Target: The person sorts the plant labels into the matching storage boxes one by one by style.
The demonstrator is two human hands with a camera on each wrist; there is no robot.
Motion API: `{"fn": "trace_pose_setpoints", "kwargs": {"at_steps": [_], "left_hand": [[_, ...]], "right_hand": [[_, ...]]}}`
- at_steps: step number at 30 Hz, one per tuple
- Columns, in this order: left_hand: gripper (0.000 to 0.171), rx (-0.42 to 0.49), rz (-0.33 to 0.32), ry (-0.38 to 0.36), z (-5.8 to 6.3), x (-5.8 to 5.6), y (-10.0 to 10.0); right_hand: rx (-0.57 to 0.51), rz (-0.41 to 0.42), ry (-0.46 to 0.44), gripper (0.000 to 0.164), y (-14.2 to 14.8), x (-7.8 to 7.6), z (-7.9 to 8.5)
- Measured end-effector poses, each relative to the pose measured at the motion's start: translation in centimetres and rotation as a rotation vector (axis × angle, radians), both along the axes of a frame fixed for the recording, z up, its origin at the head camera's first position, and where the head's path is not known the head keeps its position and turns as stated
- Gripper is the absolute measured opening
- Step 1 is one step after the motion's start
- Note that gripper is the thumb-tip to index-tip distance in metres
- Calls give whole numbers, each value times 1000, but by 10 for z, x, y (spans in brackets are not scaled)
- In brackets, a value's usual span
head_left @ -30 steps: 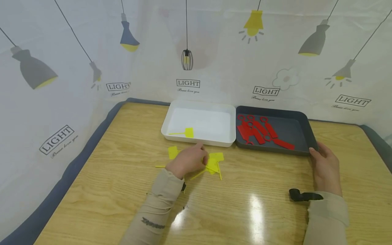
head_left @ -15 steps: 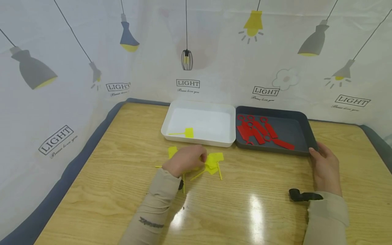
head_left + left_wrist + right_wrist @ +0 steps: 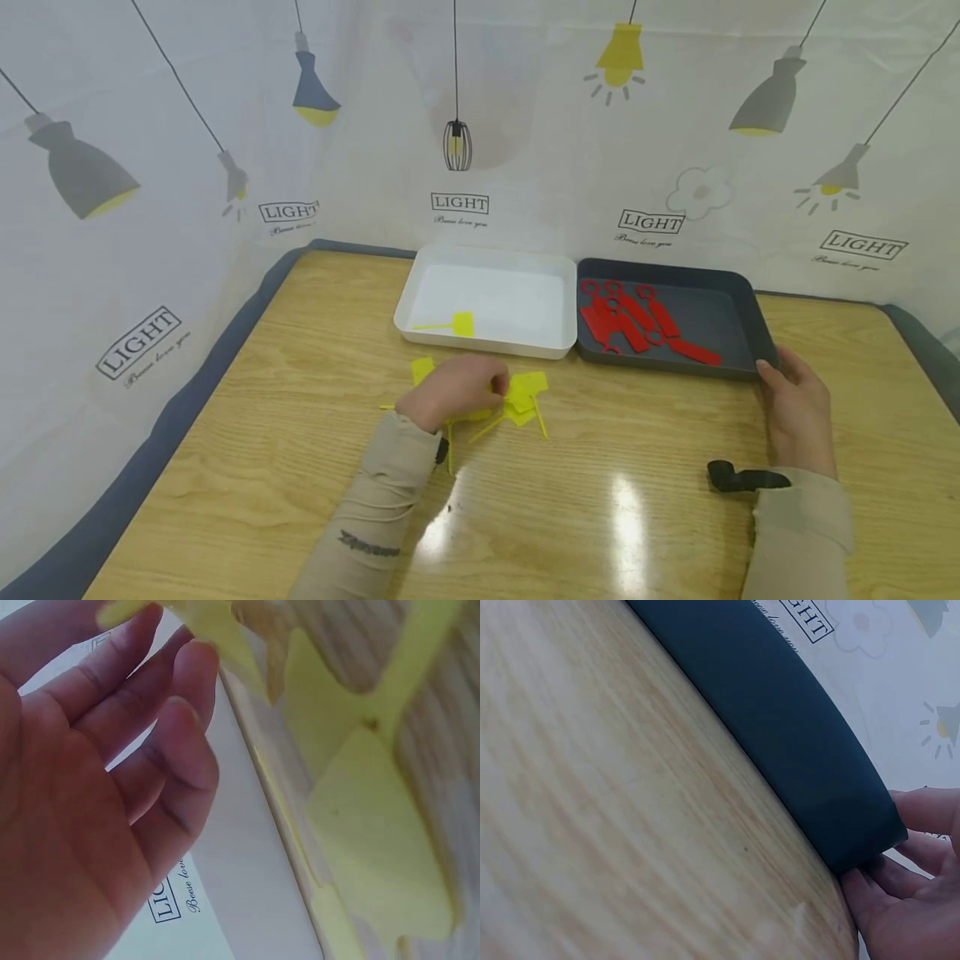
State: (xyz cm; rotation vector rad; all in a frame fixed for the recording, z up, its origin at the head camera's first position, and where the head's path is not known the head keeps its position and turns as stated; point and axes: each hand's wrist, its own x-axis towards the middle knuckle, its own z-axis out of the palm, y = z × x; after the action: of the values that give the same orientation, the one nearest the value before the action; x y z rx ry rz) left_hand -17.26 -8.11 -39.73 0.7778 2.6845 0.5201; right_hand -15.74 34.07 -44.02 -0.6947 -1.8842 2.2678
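My left hand [image 3: 461, 390] is over a loose pile of yellow plant labels [image 3: 521, 398], each a flat head on a thin stem. In the left wrist view, its fingers are bent, and a yellow label [image 3: 225, 637] seems pinched at the fingertips, partly cut off by the frame's top. More labels [image 3: 375, 832] lie close beside the hand. My right hand [image 3: 798, 408] grips the near right corner of a dark grey tray [image 3: 738, 333], thumb on the rim. The right wrist view shows fingers around that corner [image 3: 877, 836]. Several red tags with ring ends [image 3: 630, 321] lie in this tray.
A white tray [image 3: 487, 287] touches the dark tray's left side and has one yellow label [image 3: 462, 324] in it. Both stand on a wooden table [image 3: 585, 500] near a white printed curtain [image 3: 540, 125] at the back.
My left hand has drawn slightly left and its fingers have closed in over the yellow labels. A downward-pointing label stem now shows beside the wrist. The right hand and both trays stay put.
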Motion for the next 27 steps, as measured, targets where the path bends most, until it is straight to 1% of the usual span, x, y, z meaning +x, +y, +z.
{"fn": "trace_pose_setpoints", "kwargs": {"at_steps": [4,7,11,14,16,20,24,27], "left_hand": [[4,2,23,0,0,0,0],[1,-1,28,1,0,0,-1],[6,19,47,5,2,0,-3],[8,33,64,10,4,0,-7],[7,35,61,9,7,-1,-10],[6,45,31,-3,11,-1,-15],[6,55,16,-36,16,-1,-20],[6,37,15,-53,18,-2,-24]], "right_hand": [[4,7,1,70,0,1,0],[2,0,-2,69,1,3,-1],[12,-17,-1,67,2,4,-2],[11,-9,10,68,1,3,-2],[1,-5,15,68,0,2,-2],[6,-14,1,68,-2,0,-2],[16,-24,-11,68,-2,-1,-2],[17,-25,-12,68,-1,-1,-1]]}}
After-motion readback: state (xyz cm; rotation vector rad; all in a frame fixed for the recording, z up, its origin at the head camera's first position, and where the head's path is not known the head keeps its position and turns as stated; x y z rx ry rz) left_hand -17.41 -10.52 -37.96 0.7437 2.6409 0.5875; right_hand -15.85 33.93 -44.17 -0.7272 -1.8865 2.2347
